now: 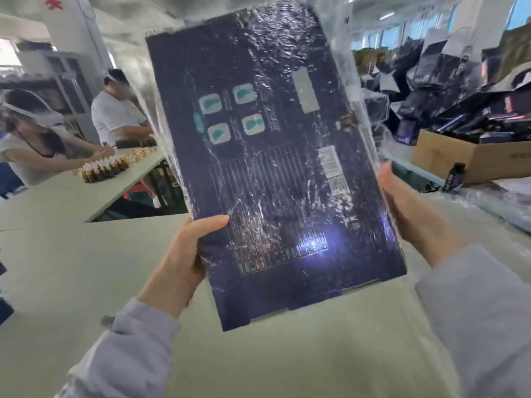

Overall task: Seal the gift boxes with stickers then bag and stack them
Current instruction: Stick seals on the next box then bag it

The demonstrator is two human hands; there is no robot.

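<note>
I hold a large flat dark-blue gift box (273, 173) upright above the table, its printed back facing me. A clear plastic bag (347, 47) covers it from the top down; the box's lower end sticks out of the bag. My left hand (184, 254) grips the box's lower left edge, thumb on the front face. My right hand (413, 214) grips the right edge over the plastic.
A pale table (86, 268) lies below the box. Clear plastic bags (494, 205) lie at the right. A cardboard carton (465, 156) and a heap of dark boxes (474, 90) stand at the back right. Two people work with small bottles (106, 166) at a table on the left.
</note>
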